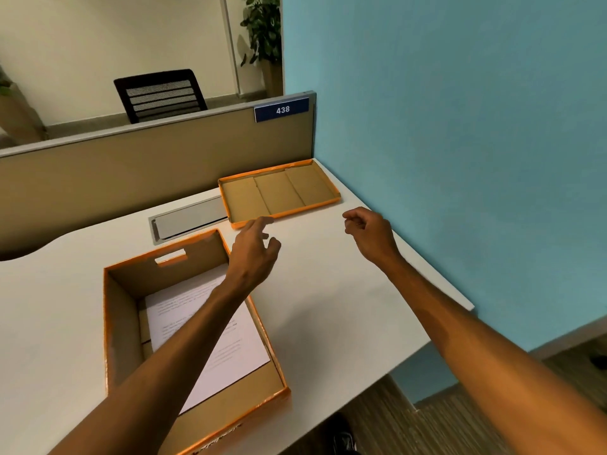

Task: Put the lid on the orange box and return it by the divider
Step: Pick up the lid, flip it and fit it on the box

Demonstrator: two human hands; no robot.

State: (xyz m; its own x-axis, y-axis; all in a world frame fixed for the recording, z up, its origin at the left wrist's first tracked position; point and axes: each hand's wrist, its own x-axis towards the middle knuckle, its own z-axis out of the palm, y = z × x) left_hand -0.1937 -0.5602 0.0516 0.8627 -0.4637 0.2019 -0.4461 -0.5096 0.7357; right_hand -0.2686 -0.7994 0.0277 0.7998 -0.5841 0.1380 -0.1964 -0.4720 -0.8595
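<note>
The orange box (124, 326) stands uncovered on the white desk at the near left, with printed sheets (236, 353) lying inside. Its lid (279, 192) lies upside down, brown inside facing up, in the far corner between the tan divider (131, 178) and the blue wall. My left hand (254, 247) reaches over the box's far right corner, fingers apart, its fingertips just short of the lid's near left corner. My right hand (369, 233) hovers over the desk, close to the lid's near right side, fingers loosely curled and holding nothing.
A grey cable-slot cover (190, 220) is set into the desk (328, 307) between box and divider. The blue wall (460, 126) borders the desk on the right. A number plate reading 438 (281, 109) hangs on the divider. A black chair (161, 93) stands beyond.
</note>
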